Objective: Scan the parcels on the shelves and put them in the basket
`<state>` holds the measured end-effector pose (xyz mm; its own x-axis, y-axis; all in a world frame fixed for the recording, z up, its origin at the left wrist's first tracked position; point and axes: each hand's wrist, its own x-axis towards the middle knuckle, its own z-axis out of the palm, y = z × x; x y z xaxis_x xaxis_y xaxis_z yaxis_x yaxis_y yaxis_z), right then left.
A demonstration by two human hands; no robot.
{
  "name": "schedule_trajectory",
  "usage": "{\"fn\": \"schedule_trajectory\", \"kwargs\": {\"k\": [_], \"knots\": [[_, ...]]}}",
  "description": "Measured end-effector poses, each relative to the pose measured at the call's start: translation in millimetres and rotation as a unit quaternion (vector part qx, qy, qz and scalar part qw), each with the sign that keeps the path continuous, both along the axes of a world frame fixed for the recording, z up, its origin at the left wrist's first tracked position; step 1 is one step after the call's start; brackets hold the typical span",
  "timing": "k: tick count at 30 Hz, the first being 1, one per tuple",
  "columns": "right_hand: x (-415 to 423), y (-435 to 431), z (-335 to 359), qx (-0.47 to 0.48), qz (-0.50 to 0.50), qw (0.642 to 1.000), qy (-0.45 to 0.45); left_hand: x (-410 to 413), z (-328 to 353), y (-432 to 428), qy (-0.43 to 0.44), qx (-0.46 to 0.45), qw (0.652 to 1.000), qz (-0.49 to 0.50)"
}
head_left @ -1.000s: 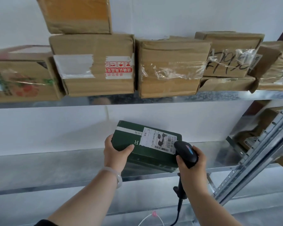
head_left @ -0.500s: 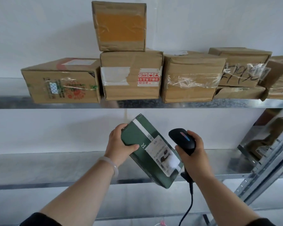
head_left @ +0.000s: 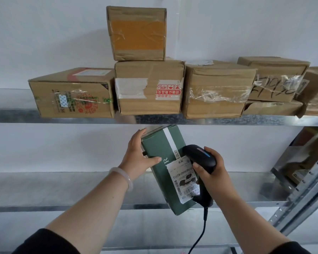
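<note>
A white wall (head_left: 44,43) backs two metal shelves; the upper shelf (head_left: 62,119) carries a row of cardboard boxes (head_left: 149,96), one stacked on another. In front of the lower shelf (head_left: 44,187), a green parcel (head_left: 160,149) is held tilted in the air, its label (head_left: 184,178) up. The left hand (head_left: 138,158) grips its left edge; the right hand (head_left: 213,173), against its right side, grasps a black scanner (head_left: 200,156)

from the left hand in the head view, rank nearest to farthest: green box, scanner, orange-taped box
1. green box: held in the left hand.
2. scanner: just right, across the box.
3. orange-taped box: stacked high on the upper shelf.
</note>
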<state>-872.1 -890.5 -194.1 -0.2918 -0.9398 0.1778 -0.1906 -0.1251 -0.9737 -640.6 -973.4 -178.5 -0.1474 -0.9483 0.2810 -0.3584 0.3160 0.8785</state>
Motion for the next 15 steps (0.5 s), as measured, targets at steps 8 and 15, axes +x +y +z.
{"fn": "schedule_trajectory", "kwargs": {"k": [8, 15], "knots": [[4, -2, -4, -0.002, -0.012, 0.999, -0.034, -16, -3, -1, 0.028, 0.036, 0.999, -0.001], [9, -4, 4, 0.009, 0.018, 1.000, -0.024, -28, -1, 2, 0.095, 0.065, 0.993, 0.008]]}}
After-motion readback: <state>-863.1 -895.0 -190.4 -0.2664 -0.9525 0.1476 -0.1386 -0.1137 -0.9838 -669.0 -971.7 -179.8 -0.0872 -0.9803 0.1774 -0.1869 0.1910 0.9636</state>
